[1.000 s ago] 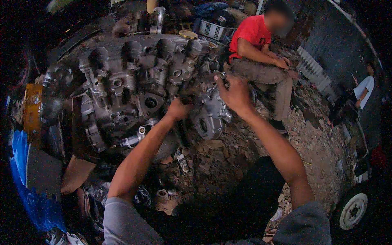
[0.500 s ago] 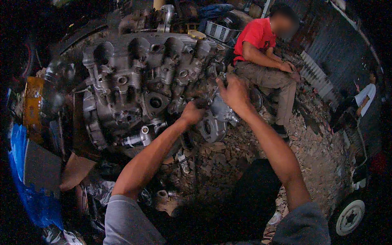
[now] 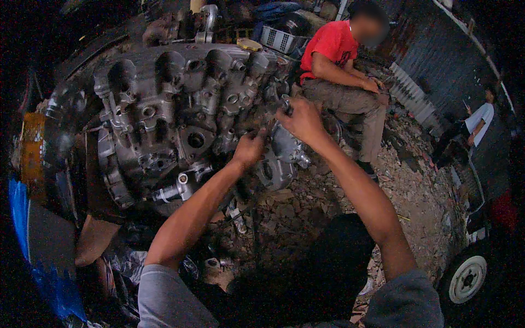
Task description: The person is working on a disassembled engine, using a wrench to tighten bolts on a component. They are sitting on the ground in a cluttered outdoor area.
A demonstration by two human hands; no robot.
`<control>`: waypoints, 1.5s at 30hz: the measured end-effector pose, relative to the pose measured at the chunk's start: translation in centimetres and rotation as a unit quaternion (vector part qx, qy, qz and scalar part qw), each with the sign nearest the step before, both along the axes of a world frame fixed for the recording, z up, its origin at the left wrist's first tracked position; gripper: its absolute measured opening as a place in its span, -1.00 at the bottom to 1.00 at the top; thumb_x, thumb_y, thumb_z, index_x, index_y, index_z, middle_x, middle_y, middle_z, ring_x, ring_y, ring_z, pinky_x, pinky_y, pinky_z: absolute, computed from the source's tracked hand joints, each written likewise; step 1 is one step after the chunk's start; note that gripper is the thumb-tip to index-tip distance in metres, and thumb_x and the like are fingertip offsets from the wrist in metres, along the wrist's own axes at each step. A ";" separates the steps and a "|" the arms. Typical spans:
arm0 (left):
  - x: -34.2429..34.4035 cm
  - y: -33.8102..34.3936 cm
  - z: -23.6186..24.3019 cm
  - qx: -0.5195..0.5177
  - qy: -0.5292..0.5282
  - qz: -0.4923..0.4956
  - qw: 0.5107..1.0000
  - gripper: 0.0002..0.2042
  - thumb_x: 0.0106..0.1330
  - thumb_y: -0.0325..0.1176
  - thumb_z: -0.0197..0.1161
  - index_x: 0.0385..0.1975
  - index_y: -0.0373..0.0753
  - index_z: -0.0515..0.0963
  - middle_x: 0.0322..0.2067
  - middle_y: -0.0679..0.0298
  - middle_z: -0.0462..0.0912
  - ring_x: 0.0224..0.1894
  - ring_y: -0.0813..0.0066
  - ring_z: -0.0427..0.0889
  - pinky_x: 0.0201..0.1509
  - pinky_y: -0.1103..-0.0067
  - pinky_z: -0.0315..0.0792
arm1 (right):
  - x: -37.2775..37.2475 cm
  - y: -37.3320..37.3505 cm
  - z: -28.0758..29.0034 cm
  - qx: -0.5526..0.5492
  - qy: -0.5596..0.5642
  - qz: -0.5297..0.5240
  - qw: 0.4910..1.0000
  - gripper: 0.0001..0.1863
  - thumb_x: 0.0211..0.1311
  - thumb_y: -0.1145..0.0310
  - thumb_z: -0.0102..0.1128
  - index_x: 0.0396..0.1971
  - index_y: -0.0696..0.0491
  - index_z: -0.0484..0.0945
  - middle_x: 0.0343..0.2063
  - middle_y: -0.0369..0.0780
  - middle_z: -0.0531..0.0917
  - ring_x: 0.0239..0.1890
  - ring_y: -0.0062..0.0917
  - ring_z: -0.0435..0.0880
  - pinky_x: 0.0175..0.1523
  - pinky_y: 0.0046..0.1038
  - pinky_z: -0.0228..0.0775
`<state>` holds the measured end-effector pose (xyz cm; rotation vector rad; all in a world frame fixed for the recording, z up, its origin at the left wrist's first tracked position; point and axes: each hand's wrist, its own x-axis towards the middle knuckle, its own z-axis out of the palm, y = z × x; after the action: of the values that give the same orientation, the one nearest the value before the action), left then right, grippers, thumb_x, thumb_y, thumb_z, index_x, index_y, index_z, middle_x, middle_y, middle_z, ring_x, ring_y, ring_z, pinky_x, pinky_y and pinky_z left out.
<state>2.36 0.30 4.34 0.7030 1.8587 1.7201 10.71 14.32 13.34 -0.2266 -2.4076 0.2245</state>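
Though the light is poor and the edges of the scene fall away into black, the big grey engine block is plain enough, lying among dirt and rubble with its ports and round openings turned up toward the person working on it. Both bare forearms reach up from the lower edge. The left hand is clenched against the right end of the block, knuckles outward; whatever its fingers are wrapped round is hidden under the hand, so I cannot tell what it grips. The right hand sits just above and to the right, fingers curled round a small dark metal part that pokes out at the top of the fist; too little of it shows to say what it is. Just below both hands a lighter grey cover casting hangs at the block's end, partly masked by the wrists.

Beyond the block a seated person in a red shirt bends over something by the knees, hands half hidden. Farther right another person in a white shirt is cut small by the lens. A white wheel shows at the lower right, its tyre lost in shadow. An orange object at the far left is too dim to identify.
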 end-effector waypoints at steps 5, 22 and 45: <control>-2.1 1.4 -1.4 0.025 -0.089 -0.057 0.994 -0.23 0.14 0.35 -0.03 0.16 -0.19 0.30 0.02 0.18 0.44 -0.05 0.33 0.47 -0.03 0.33 0.35 | -0.4 -1.8 0.7 0.003 0.034 0.015 0.999 -0.53 -0.08 0.16 0.25 -0.17 0.16 0.58 -0.40 0.09 0.59 -0.31 -0.03 0.58 -0.13 -0.11 0.37; 3.1 2.8 3.3 0.140 -0.222 -0.122 0.957 -0.25 0.17 0.38 -0.28 0.20 -0.05 0.27 0.09 0.33 0.41 0.11 0.37 0.36 0.11 0.16 0.20 | 1.0 -1.9 -0.1 -0.019 0.060 0.027 0.998 -0.70 0.11 0.25 0.14 -0.17 0.06 0.52 -0.29 -0.10 0.64 -0.13 -0.21 0.58 0.02 -0.10 0.24; 4.6 2.4 3.4 0.092 -0.254 -0.132 0.954 -0.23 0.23 0.32 -0.28 0.28 -0.18 0.14 0.22 0.30 0.25 0.23 0.27 0.23 0.25 0.20 0.10 | 2.0 -1.5 0.5 -0.201 0.142 0.098 0.964 -0.58 0.15 0.04 0.14 -0.51 0.16 0.61 -0.61 -0.09 0.60 -0.51 -0.41 0.60 -0.37 -0.40 0.36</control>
<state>6.95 2.68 7.76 0.4880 1.2113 1.7092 12.67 12.85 13.81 -0.1263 -2.0770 0.7869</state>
